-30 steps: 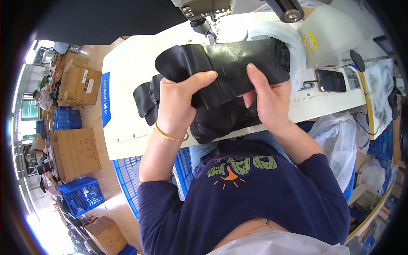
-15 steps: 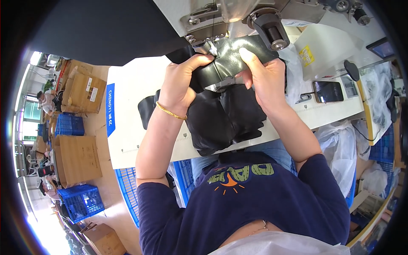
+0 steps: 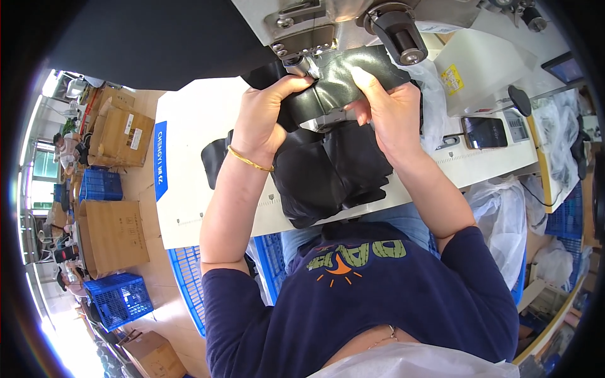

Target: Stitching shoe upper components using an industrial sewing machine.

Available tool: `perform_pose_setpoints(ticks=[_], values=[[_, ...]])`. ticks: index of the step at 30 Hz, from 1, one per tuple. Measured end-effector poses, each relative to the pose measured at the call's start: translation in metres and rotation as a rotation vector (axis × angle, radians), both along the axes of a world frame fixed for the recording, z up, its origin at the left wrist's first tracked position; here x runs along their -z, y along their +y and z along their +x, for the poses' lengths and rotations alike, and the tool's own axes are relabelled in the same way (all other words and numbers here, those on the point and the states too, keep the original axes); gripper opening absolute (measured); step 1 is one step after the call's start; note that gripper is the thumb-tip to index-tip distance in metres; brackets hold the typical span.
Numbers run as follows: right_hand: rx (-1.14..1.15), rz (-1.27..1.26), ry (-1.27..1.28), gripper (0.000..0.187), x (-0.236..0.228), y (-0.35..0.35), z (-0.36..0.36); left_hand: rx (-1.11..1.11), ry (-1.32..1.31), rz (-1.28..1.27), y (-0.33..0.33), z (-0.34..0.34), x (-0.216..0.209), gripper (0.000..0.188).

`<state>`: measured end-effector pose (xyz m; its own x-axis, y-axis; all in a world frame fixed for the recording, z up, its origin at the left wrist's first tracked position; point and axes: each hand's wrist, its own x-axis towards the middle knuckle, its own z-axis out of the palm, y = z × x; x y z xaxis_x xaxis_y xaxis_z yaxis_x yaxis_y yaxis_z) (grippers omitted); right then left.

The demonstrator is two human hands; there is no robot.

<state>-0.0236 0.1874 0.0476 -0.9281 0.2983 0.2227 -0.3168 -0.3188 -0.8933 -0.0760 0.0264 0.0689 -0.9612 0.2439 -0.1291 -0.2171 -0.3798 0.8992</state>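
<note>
one bare left hand and one bare right hand pinch the glossy black leather-like piece beneath the grey metal sewing-machine head, probably best held evenly taut, creases smoothed, thumbs clear.

The black piece looks leathery, glossy; the bracelet, shiny metal.

Before you, a glossy black leather-like sheet, creased near its left, curves over a metal machine part.
</note>
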Motion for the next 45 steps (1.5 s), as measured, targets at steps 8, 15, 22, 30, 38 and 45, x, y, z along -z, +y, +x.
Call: perform_pose_setpoints(ticks=[8,15,22,30,38,45], values=[[0.010,0.038,-0.001,0.025,0.003,0.001,-0.001,0.008,-0.007,-0.003,0.000,0.001,0.000,0.012],[0.027,0.055,-0.081,0.023,-0.002,0.002,-0.002,-0.001,-0.020,0.021,0.000,-0.007,0.000,0.014],[0.001,0.048,-0.065,0.022,0.000,0.003,-0.004,0.017,-0.012,0.008,-0.007,-0.005,0.005,0.015],[-0.050,0.046,-0.056,0.018,0.002,0.009,-0.001,0.037,-0.107,0.273,-0.016,-0.006,0.013,0.018],[-0.092,0.056,0.007,0.021,0.010,0.017,0.002,-0.069,0.068,0.162,-0.035,-0.005,0.023,0.016],[0.160,0.907,-0.332,0.020,0.060,0.094,-0.006,-0.390,-0.044,-0.203,-0.174,0.000,0.079,0.024]])
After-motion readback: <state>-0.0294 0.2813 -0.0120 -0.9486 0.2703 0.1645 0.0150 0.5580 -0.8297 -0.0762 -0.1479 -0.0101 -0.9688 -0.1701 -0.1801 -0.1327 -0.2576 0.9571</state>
